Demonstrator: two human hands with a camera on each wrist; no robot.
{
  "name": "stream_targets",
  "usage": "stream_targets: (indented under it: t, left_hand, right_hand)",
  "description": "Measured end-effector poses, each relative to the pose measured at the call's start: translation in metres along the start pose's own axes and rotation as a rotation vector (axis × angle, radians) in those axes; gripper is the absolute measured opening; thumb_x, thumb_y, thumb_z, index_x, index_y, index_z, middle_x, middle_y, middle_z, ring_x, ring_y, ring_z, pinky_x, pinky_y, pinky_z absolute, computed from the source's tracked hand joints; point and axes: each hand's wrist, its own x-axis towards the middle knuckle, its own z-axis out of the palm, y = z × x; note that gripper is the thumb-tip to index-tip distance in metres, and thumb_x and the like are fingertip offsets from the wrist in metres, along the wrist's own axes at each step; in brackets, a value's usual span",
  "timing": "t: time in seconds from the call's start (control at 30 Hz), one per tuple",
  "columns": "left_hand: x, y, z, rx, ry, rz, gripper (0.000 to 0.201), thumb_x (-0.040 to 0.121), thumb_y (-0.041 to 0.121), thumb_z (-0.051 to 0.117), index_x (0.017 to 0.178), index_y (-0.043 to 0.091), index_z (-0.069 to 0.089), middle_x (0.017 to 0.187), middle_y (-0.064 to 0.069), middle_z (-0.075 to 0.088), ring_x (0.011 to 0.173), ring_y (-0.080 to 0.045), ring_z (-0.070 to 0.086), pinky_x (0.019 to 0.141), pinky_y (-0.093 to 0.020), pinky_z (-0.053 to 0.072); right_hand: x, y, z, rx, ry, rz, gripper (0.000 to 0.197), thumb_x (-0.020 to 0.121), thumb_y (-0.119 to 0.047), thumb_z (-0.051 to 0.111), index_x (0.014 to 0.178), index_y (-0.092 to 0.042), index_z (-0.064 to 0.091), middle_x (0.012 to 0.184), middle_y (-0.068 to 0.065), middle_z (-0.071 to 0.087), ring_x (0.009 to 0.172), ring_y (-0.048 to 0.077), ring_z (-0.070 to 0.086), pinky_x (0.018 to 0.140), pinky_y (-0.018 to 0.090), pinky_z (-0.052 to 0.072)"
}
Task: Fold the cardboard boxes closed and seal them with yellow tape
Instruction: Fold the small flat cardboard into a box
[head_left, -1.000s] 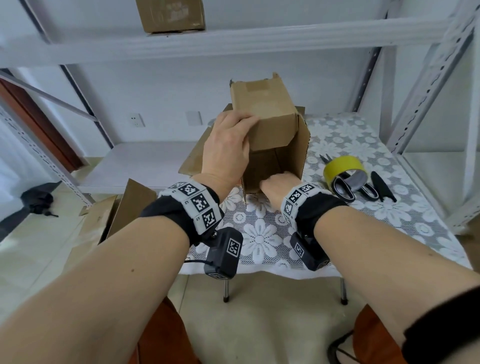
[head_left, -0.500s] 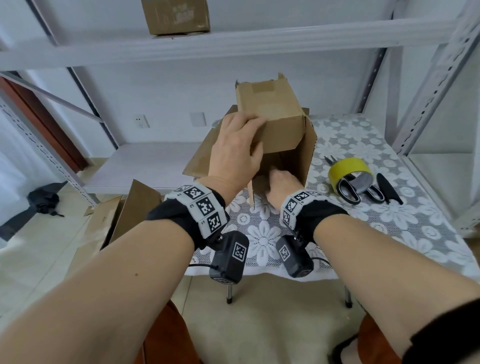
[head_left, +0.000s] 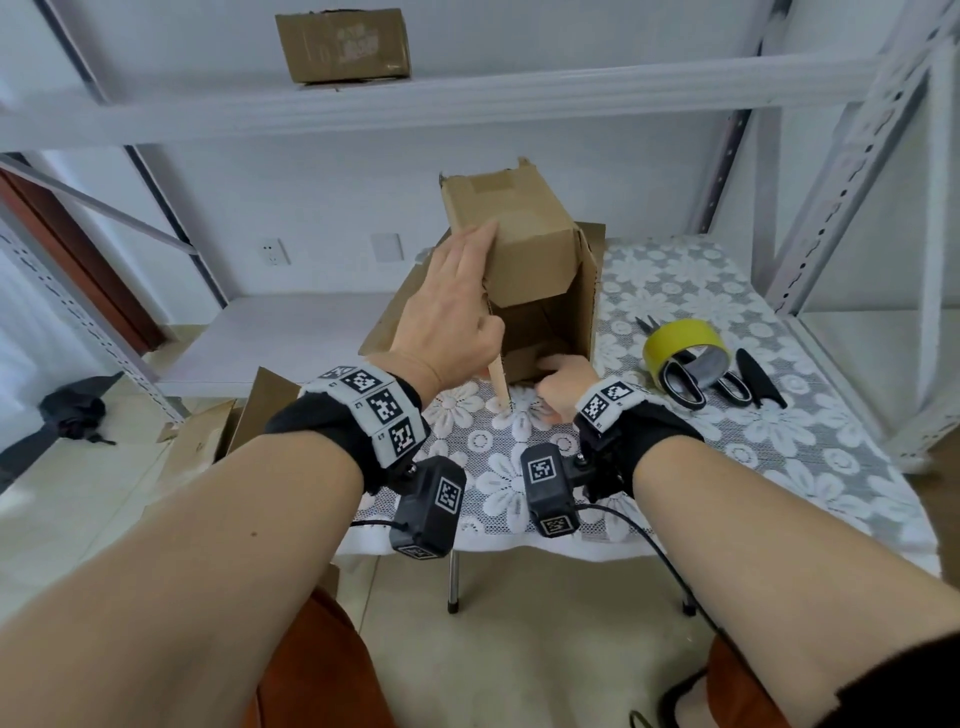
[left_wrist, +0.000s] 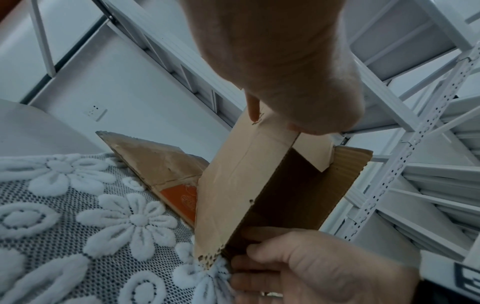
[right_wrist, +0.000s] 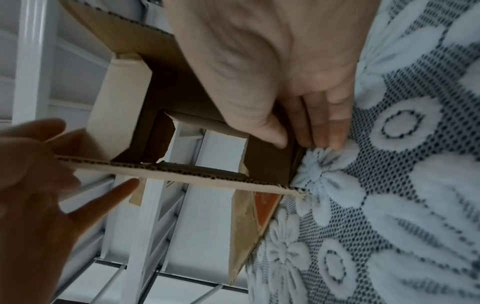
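Desk (head_left: 810, 457) under floral lace, white shelving behind. Left hand (head_left: 452, 312): fingers straight, flat against the side of the box (head_left: 524, 249). Right hand (head_left: 566, 376): fingers curled, pinching the box's bottom flap at the desk. Box stands mid-desk, open. Tape (head_left: 680, 338) and scissors (head_left: 698, 374) lie right of it.

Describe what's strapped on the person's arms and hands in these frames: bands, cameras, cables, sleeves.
Both forearms are bare. Each wrist wears a black fabric cuff wrapped by a grey-white band of square black-and-white fiducial tags: left band, right band. A black boxy camera with its own tags hangs under each wrist: left camera, right camera. A thin black cable runs from the right one. The left hand and right hand are ungloved.
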Motion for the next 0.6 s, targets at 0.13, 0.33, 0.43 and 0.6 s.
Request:
stream_targets:
  t: [0.13, 0.33, 0.43, 0.6]
  left_hand:
    - [0.003, -0.005, 0.003, 0.014, -0.021, 0.034, 0.079, 0.078, 0.03, 0.042, 0.151, 0.01, 0.022, 0.147, -0.009, 0.04, 0.136, -0.022, 0.036, 0.111, -0.037, 0.038]
    - [0.012, -0.013, 0.009, 0.072, 0.017, 0.053, 0.072, 0.09, 0.03, 0.059, 0.151, 0.012, 0.025, 0.144, -0.007, 0.044, 0.135, -0.023, 0.037, 0.111, -0.032, 0.032]
    - [0.017, -0.01, 0.013, 0.115, 0.073, 0.034, 0.065, 0.09, 0.027, 0.062, 0.147, 0.01, 0.036, 0.137, -0.009, 0.048, 0.13, -0.027, 0.038, 0.111, -0.036, 0.034]
    - [0.022, -0.003, 0.017, 0.09, 0.155, -0.049, 0.047, 0.087, 0.02, 0.068, 0.131, 0.012, 0.054, 0.136, -0.011, 0.044, 0.129, -0.027, 0.037, 0.107, -0.036, 0.037]
  right_hand:
    - [0.002, 0.003, 0.002, 0.12, -0.099, 0.026, 0.053, 0.092, -0.001, 0.045, 0.144, -0.008, 0.036, 0.137, 0.014, 0.048, 0.099, 0.02, 0.05, 0.074, 0.025, 0.052]
    - [0.007, 0.015, -0.001, 0.248, -0.15, 0.09, 0.056, 0.09, 0.0, 0.045, 0.143, -0.014, 0.036, 0.103, 0.007, 0.048, 0.075, 0.019, 0.055, 0.058, 0.026, 0.054]
    - [0.008, 0.027, -0.004, 0.35, -0.119, 0.192, 0.042, 0.087, -0.008, 0.054, 0.129, -0.005, 0.05, 0.098, 0.008, 0.057, 0.073, 0.02, 0.063, 0.057, 0.026, 0.055]
    - [0.002, 0.035, -0.02, 0.361, 0.089, 0.285, 0.019, 0.08, -0.024, 0.069, 0.078, -0.014, 0.052, 0.088, 0.004, 0.059, 0.04, 0.001, 0.058, 0.039, 0.018, 0.048]
